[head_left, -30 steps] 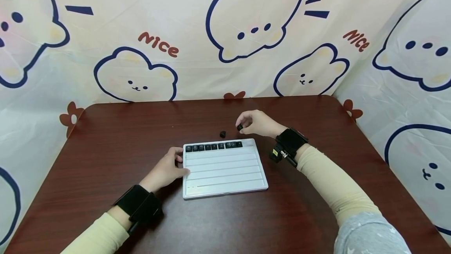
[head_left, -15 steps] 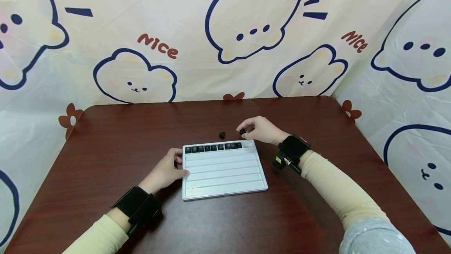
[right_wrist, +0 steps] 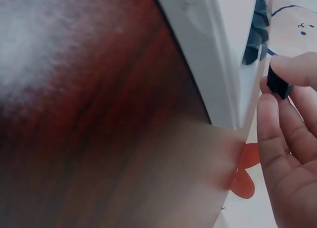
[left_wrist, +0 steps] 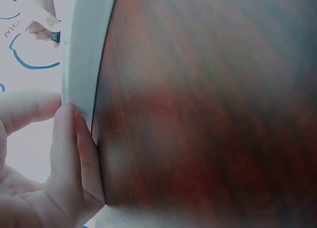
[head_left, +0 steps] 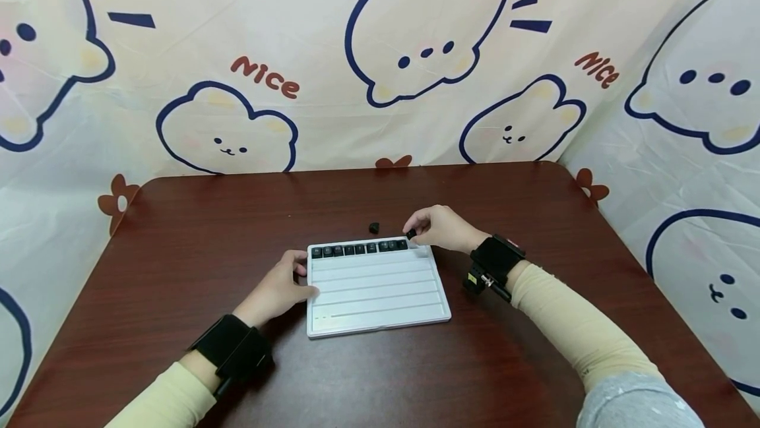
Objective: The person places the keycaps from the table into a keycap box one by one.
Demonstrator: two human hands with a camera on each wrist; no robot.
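On the table lies a white keyboard-shaped board (head_left: 380, 293) with ridged rows. Black keycaps (head_left: 359, 249) line its far row, leaving a bare white stretch at the right end. My left hand (head_left: 282, 288) grips the board's left edge, thumb on top; the left wrist view shows fingertips against the side of the board (left_wrist: 86, 55). My right hand (head_left: 444, 227) pinches a black keycap (head_left: 411, 234) just above the far right corner. In the right wrist view that keycap (right_wrist: 279, 83) sits between thumb and fingers, apart from the board. Another loose keycap (head_left: 374, 227) lies behind the board.
The dark brown wooden table (head_left: 208, 237) extends around the board on every side. A cartoon-printed cloth (head_left: 332, 131) hangs behind and beside it. Black straps with cameras are on both wrists.
My right hand has come nearer, from behind the board to its far right corner, with the keycap still pinched. The left hand holds the board in the same place.
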